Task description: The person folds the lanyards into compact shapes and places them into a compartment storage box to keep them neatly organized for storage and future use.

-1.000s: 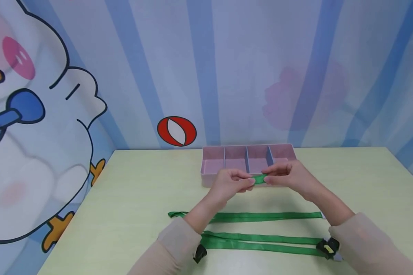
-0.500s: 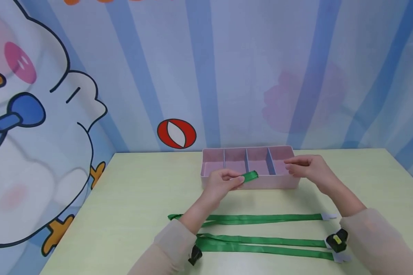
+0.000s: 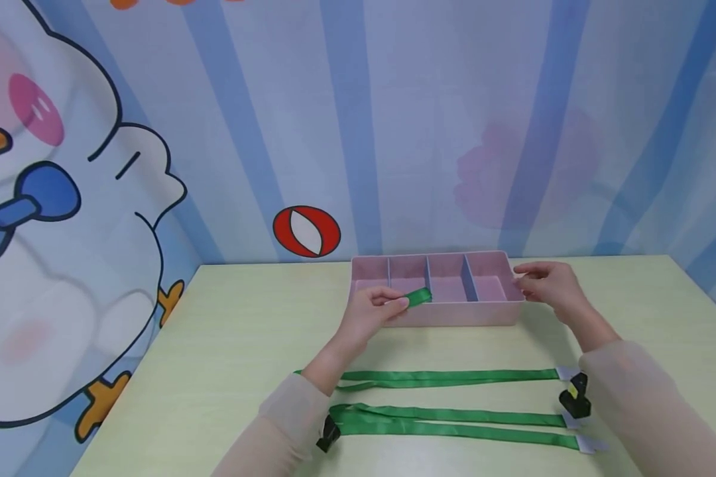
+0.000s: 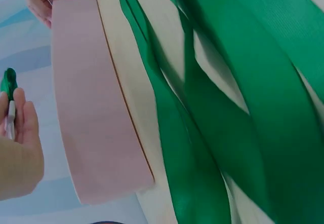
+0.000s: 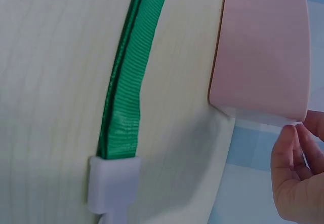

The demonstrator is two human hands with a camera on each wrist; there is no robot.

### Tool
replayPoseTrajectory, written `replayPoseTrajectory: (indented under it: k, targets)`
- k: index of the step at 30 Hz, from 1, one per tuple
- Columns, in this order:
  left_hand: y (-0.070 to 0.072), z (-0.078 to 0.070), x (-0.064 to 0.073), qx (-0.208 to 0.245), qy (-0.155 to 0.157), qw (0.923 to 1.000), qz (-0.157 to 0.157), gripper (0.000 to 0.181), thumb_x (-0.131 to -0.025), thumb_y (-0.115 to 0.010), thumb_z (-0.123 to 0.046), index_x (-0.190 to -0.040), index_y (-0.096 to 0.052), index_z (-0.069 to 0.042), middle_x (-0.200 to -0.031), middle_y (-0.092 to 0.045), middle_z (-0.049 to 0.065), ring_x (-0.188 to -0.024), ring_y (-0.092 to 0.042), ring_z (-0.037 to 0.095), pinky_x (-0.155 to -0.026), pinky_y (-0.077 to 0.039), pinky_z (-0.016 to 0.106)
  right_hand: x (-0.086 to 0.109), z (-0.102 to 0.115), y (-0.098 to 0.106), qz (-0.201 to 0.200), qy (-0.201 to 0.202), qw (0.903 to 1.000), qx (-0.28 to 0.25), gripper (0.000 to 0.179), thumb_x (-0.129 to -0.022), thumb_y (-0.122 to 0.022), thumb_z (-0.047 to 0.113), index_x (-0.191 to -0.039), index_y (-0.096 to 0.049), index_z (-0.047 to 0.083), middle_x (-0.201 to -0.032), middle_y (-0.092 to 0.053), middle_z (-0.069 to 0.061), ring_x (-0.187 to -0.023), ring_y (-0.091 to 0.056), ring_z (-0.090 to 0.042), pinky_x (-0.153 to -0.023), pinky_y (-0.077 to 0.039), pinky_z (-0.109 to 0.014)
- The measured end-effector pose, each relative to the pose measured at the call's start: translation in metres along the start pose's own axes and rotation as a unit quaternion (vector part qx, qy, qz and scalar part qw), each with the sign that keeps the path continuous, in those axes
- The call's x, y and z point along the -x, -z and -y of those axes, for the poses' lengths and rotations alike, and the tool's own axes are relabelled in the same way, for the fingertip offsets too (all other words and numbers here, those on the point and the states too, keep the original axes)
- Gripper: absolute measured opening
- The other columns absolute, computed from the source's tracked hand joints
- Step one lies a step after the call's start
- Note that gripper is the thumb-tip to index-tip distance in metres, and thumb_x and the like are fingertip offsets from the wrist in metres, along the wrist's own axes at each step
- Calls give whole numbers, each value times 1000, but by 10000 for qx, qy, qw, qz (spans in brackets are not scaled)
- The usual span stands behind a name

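My left hand (image 3: pixel 364 315) pinches a small folded green lanyard (image 3: pixel 419 297) in front of the pink box. In the left wrist view a white plastic clip (image 4: pixel 11 113) shows on this lanyard (image 4: pixel 8 82) between the fingers. My right hand (image 3: pixel 551 290) is at the right end of the pink divided box (image 3: pixel 453 315). Thumb and fingertips pinch the rim at its corner, as the right wrist view shows for that hand (image 5: pixel 298 178). The box's visible compartments hold nothing; the left ones are partly hidden behind my left hand.
Several green lanyards (image 3: pixel 459 377) lie stretched sideways across the pale table (image 3: pixel 244 318), white clips (image 3: pixel 591 444) at their right ends. Their left ends are partly behind my left forearm. Black wrist cameras (image 3: pixel 575 397) show beside the sleeves. A printed cloth backdrop (image 3: pixel 423 132) stands behind the table.
Both hands held the folded lanyard at first. The right hand let go and moved right to the box's end; the left hand shifted a little left, still pinching the lanyard.
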State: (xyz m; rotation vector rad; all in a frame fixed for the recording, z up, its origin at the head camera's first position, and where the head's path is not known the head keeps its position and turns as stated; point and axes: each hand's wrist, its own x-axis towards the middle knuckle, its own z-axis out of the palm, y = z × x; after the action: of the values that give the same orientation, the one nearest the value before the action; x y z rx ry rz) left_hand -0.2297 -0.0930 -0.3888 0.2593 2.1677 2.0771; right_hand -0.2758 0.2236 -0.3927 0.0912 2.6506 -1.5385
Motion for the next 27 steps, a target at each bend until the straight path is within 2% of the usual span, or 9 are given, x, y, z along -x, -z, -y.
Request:
replayPoseTrajectory:
  k: [5,9,11,14,20,23,27]
  targets:
    - [6,0,-3,-332,-146,9993,-102,23,-86,-67,-10,-103,-66,6,-87,-69,11,-83,-67,20,-81,-53,37,-6,-2,-2,246,-307,9992,-59,50,-97,-50,23,-133,-41,-10,-129,-45,-30,-103,-57,-33,-81,-54,-32]
    - [10,0,-6,-396,-180,9987,-262,22,-85,-68,-9,-102,-67,5,-87,-69,11,-81,-67,17,-79,-54,32,-10,-4,0,549,-397,9976,-138,52,-98,-48,23,-135,-37,-12,-133,-41,-32,-92,-60,-19,-80,-54,-31]
    - [12,-1,-7,-329,-205,9987,-343,21,-85,-68,-8,-101,-67,5,-87,-68,11,-81,-68,19,-79,-54,32,-11,-5,0,665,-413,9968,-185,52,-98,-47,22,-135,-36,-13,-133,-40,-32,-85,-59,-11,-79,-54,-29]
    - [16,-1,-12,-320,-239,9978,-521,19,-85,-67,-7,-100,-67,5,-85,-69,12,-81,-68,24,-80,-54,36,-12,-5,1,747,-444,9959,-232,52,-98,-46,21,-135,-35,-14,-134,-39,-33,-83,-58,-7,-78,-54,-28]
    - [21,3,-23,-594,-169,9932,-986,17,-86,-67,-9,-98,-69,3,-84,-69,11,-76,-67,20,-75,-55,33,-12,-1,3,983,-382,9943,-141,50,-98,-44,16,-135,-32,-17,-132,-39,-34,-96,-57,-20,-81,-54,-33]
    - [22,2,-30,-558,-214,9914,-1161,17,-86,-67,-8,-98,-69,4,-87,-69,15,-78,-68,23,-76,-55,34,-11,1,6,1102,-258,9936,-71,49,-98,-43,13,-134,-31,-17,-131,-40,-34,-100,-56,-26,-81,-54,-34]
    - [21,2,-38,-572,-309,9882,-1389,16,-85,-67,-5,-96,-69,5,-87,-69,18,-78,-68,27,-75,-56,36,-11,1,7,1178,-269,9926,-94,49,-97,-45,13,-134,-32,-17,-129,-41,-33,-100,-56,-26,-82,-53,-34]
